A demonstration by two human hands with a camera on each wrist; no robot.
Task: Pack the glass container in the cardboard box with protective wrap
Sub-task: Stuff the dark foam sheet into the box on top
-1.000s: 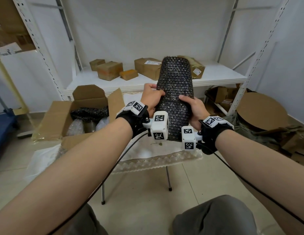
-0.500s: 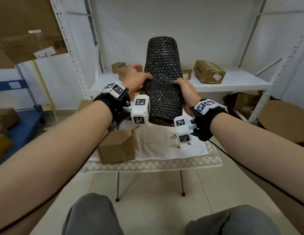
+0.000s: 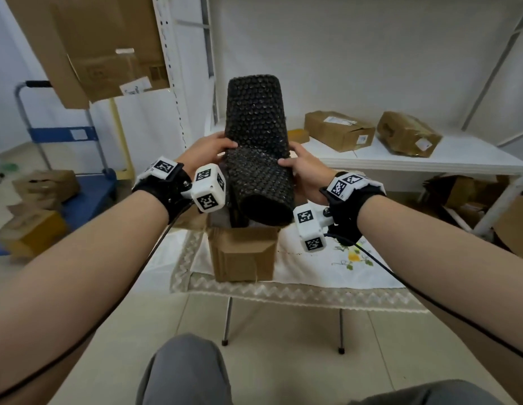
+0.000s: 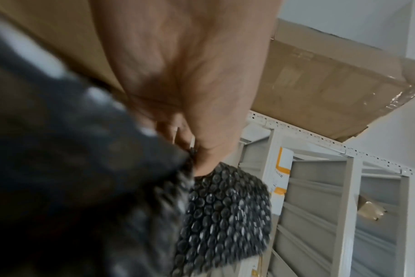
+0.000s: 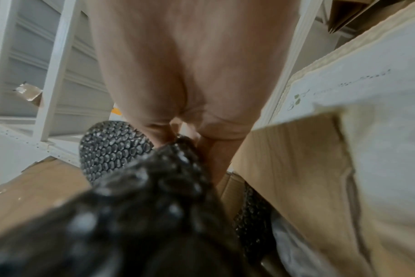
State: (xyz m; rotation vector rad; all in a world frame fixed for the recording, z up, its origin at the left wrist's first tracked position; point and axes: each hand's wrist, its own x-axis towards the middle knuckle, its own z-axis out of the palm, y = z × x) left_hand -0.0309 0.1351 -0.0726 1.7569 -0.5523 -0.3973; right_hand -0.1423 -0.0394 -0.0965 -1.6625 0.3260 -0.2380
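- White metal shelving (image 3: 429, 159) lined with taped parcels backs a small cloth-covered table (image 3: 327, 270) in a storeroom; more cartons sit on the floor at left.
- Near the table's front edge stands the open cardboard box (image 3: 244, 252), with dark wrap already showing inside.
- Held just above the box's mouth is a black bubble-wrap roll (image 3: 256, 147), bent at its middle, upper half upright, lower open end tilted toward the camera.
- Whether the glass container sits inside the roll or in the box cannot be told.
- At the bend, the left hand (image 3: 209, 152) clasps the roll's left side and the right hand (image 3: 302, 168) clasps its right, fingers curled around the wrap.
- Judged from here, the step is feeding the roll into the box; lowering the open end squarely into the mouth, both grips kept even, should stop it snagging a flap.
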